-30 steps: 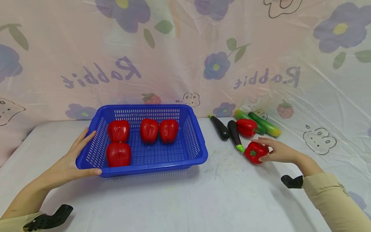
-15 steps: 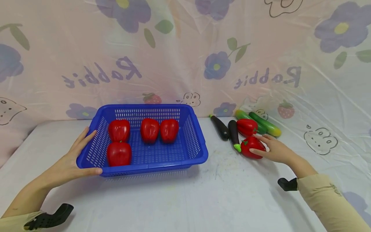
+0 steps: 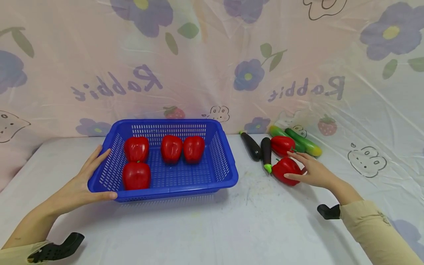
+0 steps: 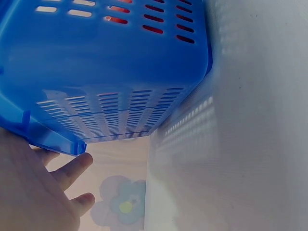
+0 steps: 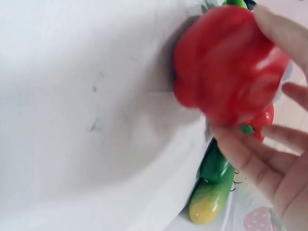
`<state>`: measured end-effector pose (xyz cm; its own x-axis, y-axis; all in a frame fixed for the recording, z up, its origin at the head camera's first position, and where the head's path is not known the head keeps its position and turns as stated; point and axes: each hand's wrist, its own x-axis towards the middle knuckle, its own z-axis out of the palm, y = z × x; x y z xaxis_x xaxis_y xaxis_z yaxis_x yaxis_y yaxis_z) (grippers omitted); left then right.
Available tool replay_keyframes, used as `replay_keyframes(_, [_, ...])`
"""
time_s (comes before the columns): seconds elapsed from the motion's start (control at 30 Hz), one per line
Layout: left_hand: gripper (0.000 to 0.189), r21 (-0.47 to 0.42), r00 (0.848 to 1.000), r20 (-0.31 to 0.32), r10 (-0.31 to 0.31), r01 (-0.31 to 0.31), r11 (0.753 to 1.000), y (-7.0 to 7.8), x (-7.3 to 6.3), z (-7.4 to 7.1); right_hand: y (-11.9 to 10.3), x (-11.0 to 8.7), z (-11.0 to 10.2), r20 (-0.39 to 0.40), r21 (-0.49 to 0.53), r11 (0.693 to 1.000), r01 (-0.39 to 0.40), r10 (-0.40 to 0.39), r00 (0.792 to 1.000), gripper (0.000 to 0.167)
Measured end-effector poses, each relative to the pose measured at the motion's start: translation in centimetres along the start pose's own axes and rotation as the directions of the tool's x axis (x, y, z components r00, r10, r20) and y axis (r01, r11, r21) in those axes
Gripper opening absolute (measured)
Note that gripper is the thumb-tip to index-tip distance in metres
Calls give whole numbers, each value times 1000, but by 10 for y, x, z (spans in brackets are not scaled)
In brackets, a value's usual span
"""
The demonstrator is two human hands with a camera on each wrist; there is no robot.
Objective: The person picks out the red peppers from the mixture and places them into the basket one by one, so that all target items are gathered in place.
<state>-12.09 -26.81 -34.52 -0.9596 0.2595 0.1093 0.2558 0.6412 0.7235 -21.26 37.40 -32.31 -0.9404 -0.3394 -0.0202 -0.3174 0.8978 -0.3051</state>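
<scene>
My left hand point(image 3: 81, 184) spans the left end of the blue plastic basket point(image 3: 175, 191), with the thumb along the front rim and straight fingers at the side rim. In the left wrist view, the fingers of my left hand point(image 4: 38, 187) lie beside the rim. The basket contains several red bell peppers point(image 3: 136, 176). On the right, my right hand point(image 3: 311, 171) holds another red bell pepper point(image 3: 284, 168) between thumb and fingers. In the right wrist view, this bell pepper point(image 5: 226, 67) is blurred and casts a shadow on the table.
Behind the right hand lie another red bell pepper point(image 3: 282, 145) and two green cucumbers with yellow ends point(image 3: 306, 142). Two dark eggplants, the left eggplant point(image 3: 251, 146) and the right eggplant point(image 3: 266, 151), lie between them and the basket. A printed cloth point(image 3: 212, 66) hangs behind the white table point(image 3: 198, 232).
My right hand has shifted left, and its bell pepper has turned, its stem swinging from facing front to the upper left. The right eggplant's green end has slid left. The left hand stays put.
</scene>
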Motion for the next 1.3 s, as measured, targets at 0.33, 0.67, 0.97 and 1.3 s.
replay_keyframes(0.33, [113,-2,1000,-4,-1,1,1000,-1,0,0,-8,0,5,22,-1,993,121,-121,992,95])
replay_keyframes(0.67, [113,3,1000,-7,-3,3,1000,1,0,1,-18,5,9,10,-7,978,207,-207,978,85])
replay_keyframes(0.97, [114,2,1000,-8,-4,4,1000,1,1,1,-19,7,11,6,-28,976,215,-215,977,81])
replay_keyframes(1.3, [113,-23,1000,-14,5,-6,1000,1,-1,1,-26,11,9,-60,-82,967,240,-245,968,79])
